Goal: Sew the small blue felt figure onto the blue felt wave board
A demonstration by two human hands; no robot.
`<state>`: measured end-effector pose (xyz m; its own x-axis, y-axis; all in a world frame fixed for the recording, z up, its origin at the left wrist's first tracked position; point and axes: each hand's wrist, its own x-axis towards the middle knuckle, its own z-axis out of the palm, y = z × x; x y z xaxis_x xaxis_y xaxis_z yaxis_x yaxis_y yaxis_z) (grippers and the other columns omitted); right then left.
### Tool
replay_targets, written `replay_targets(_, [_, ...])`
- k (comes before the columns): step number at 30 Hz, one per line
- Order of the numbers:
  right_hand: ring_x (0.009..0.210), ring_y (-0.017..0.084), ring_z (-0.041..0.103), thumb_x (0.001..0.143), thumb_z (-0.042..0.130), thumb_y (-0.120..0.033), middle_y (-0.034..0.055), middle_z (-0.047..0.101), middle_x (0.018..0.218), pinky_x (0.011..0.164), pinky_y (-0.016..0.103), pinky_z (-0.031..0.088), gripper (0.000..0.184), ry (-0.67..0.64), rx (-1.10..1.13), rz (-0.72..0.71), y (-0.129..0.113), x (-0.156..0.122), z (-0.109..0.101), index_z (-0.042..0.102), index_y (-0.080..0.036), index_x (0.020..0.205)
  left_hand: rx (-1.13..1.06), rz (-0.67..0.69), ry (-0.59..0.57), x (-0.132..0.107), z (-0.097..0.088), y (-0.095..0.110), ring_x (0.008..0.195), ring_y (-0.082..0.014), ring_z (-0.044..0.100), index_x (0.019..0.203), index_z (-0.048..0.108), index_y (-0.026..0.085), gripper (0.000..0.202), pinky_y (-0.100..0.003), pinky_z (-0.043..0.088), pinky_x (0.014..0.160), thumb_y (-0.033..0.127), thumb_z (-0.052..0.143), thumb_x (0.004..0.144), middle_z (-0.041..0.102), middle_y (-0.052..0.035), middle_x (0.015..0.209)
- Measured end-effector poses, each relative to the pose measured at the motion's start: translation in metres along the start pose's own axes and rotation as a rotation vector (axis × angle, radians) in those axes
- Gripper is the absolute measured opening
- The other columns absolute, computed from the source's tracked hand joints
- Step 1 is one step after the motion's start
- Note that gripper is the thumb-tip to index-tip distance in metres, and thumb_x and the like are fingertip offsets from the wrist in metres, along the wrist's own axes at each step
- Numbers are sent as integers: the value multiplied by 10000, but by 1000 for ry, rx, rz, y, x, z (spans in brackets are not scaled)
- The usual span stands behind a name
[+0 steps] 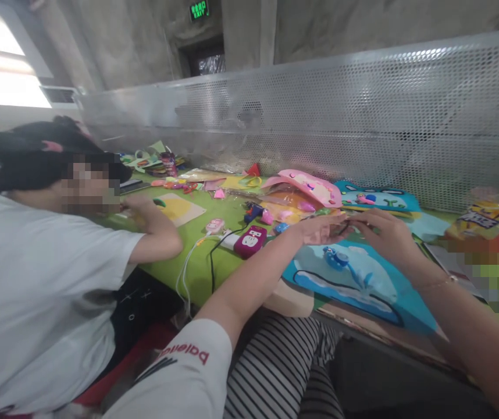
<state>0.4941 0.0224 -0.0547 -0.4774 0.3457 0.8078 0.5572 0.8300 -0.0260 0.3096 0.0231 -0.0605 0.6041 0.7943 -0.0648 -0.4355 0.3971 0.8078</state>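
Note:
My left hand (323, 229) is held palm up over the table, its fingers stretched out to the right. My right hand (384, 234) meets it from the other side, fingers bent and pressed together at the left fingertips. A small dark bit seems to show between them, too blurred to name. Below both hands lies a blue sheet (314, 270) with a black-outlined white and blue shape along its near side. A small blue clay figure (335, 259) sits on that sheet, and a pale blue plant-like shape (365, 279) is beside it.
Left of my arm are a magenta power bank (252, 241) with cables and a dark blue glue gun (253, 210). Behind lie a pink decorated sheet (306, 185) and another blue picture (378, 198). A yellow snack bag (489, 224) stands right. A person (44, 279) works at left.

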Motion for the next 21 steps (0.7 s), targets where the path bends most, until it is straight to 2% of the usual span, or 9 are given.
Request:
replay_targets(4, [767,207,630,855,506,-293,62,661,846,672,339,514,173,30,0,27,8,-12,2,674,-258,883,142,11,-22,3,-1,-4,604,-84,602,738,622,117,74,-213,510,630,52,609,770,602,-13,656])
replay_targets(9, [760,192,631,852,493,-264,68,667,805,708,334,509,191,-20,39,107,10,-20,2,677,-215,846,275,43,75,6,0,-5,591,-71,596,757,620,124,49,-216,515,648,77,628,768,589,-1,658])
replay_targets(11, [768,195,628,853,489,-250,78,670,818,696,331,507,197,-16,38,154,8,-21,1,679,-198,843,286,53,107,7,0,-5,589,-71,593,776,624,122,35,-212,517,632,92,638,766,599,-8,677])
replay_targets(14, [770,196,623,855,490,-239,82,675,819,706,329,504,197,-24,54,171,8,-21,1,680,-186,847,270,29,67,8,-1,-5,590,-83,598,779,620,117,35,-223,528,625,92,640,765,599,-11,664])
replay_targets(21, [813,200,635,837,505,-230,72,693,866,754,350,505,186,-59,129,250,17,-25,9,682,-194,881,276,6,94,8,-1,-7,584,-93,608,802,624,113,27,-221,540,598,95,606,793,617,-27,693])
